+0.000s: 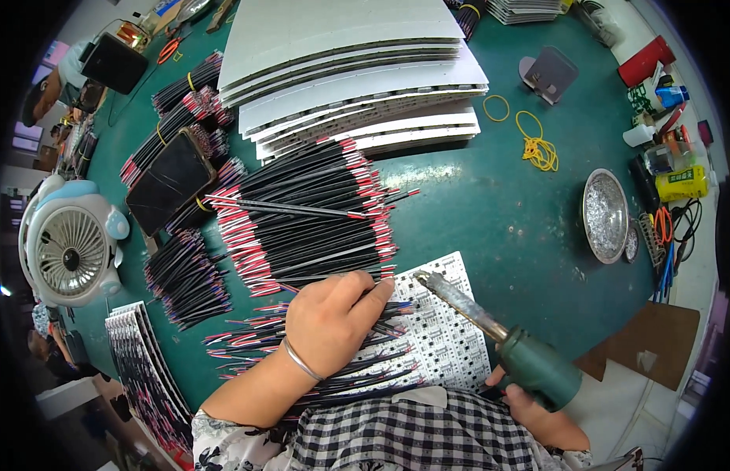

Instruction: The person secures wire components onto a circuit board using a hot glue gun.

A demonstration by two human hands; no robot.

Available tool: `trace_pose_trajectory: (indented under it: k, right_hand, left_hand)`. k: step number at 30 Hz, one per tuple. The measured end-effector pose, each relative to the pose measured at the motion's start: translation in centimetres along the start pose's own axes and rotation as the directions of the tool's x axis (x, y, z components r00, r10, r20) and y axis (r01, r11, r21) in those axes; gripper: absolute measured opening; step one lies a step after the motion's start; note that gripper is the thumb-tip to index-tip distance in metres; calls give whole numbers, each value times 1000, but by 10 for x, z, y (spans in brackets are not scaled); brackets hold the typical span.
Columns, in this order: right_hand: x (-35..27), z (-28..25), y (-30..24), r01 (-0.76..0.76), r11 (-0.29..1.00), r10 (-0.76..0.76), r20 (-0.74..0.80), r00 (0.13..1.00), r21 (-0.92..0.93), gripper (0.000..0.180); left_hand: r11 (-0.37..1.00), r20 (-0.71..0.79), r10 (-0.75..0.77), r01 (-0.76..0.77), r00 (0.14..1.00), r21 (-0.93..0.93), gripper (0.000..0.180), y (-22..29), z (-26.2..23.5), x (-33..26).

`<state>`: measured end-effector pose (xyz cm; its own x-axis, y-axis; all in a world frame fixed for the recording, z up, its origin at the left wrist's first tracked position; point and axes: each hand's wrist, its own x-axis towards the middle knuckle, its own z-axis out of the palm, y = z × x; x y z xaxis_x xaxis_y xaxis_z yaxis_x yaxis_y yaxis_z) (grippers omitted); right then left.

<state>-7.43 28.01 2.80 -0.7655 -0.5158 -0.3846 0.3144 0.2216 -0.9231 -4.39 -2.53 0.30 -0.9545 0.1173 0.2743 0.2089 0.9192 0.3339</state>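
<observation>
My left hand (329,318) is closed in a pinch at the edge of the wire pile, its fingertips on the end of a thin wire that the hand mostly hides. My right hand (523,398) wraps round the green handle of a large soldering iron (541,369). The iron's metal shaft slants up and left, its tip over the top edge of a white circuit board sheet (451,337). Black wires with red and white ends (314,224) lie in a broad pile beyond my left hand. More loose wires (247,337) spread beneath my left wrist, partly across the sheet.
Tall stacks of white board sheets (349,86) stand at the back. A dark phone (171,180) rests on wire bundles at left, near a small fan (70,247). To the right are yellow rubber bands (540,153), a metal bowl (604,216) and assorted tools. Wired boards (141,369) stand lower left.
</observation>
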Motion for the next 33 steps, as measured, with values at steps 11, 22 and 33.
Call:
trace_pose_trajectory:
  k: [11, 22, 33]
  right_hand:
    - [-7, 7, 26, 128, 893, -100, 87, 991, -432, 32]
    - [1, 13, 28, 305, 750, -271, 148, 951, -586, 35]
    - [1, 10, 9, 181, 944, -164, 83, 983, -274, 47]
  left_hand:
    - [996, 107, -34, 43, 994, -79, 43, 0, 0, -4]
    - [996, 83, -25, 32, 996, -84, 38, 0, 2, -2]
    - [999, 86, -28, 31, 996, -33, 32, 2, 1, 0]
